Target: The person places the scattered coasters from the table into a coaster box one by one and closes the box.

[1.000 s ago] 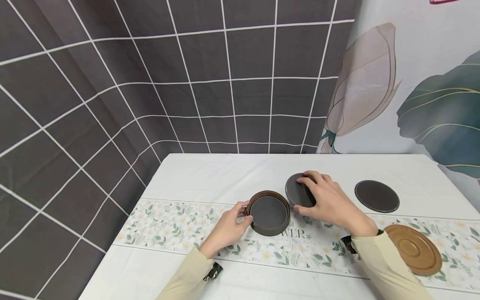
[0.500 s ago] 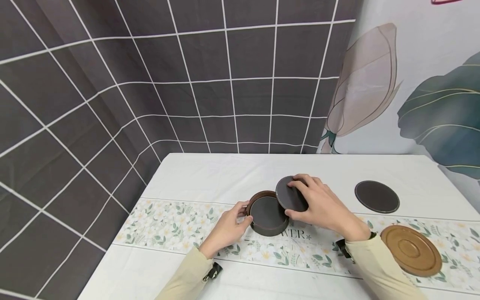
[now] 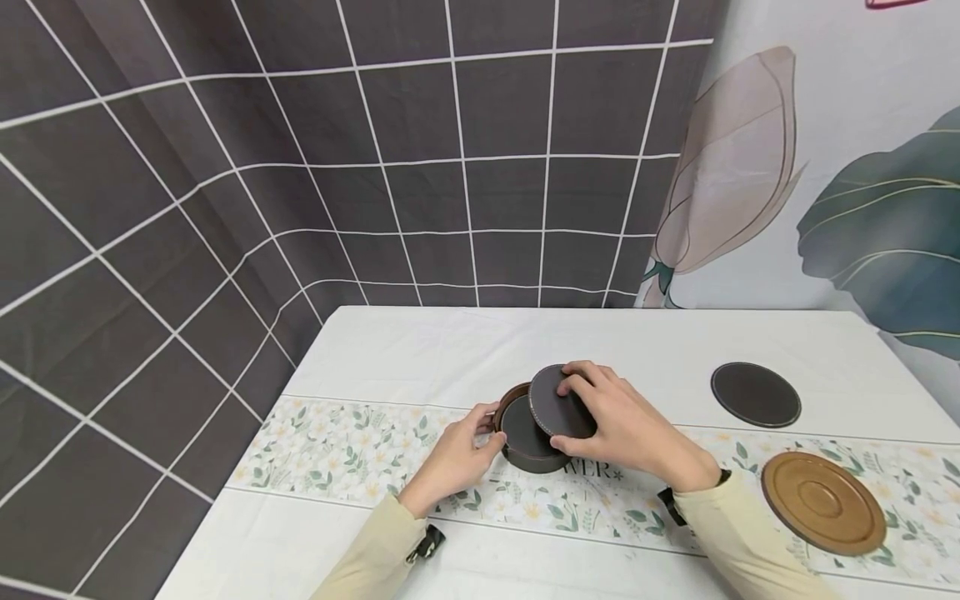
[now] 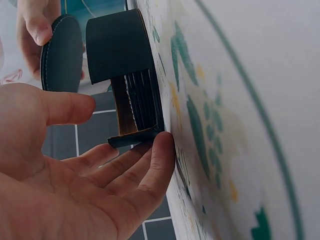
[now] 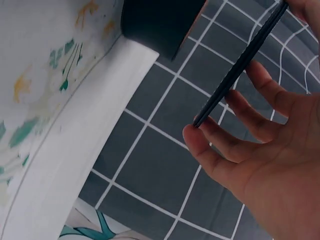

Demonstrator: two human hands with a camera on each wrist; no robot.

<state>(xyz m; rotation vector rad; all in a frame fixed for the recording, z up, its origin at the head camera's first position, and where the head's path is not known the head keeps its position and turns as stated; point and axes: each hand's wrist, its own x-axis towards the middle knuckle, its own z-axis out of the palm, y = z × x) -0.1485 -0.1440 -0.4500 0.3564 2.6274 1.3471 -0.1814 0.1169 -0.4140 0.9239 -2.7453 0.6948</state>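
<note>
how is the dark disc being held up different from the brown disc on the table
The held dark disc is clear of the table; the brown disc lies flat on it. The held dark disc has a plain face with pale edge stitching; the brown disc shows concentric rings. Both are round.

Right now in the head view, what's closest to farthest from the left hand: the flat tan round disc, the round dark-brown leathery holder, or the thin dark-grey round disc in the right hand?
1. Holder: the left hand touches its left side.
2. Dark-grey disc: in the right hand, a bit rightward.
3. Tan disc: flat, far right.
</note>
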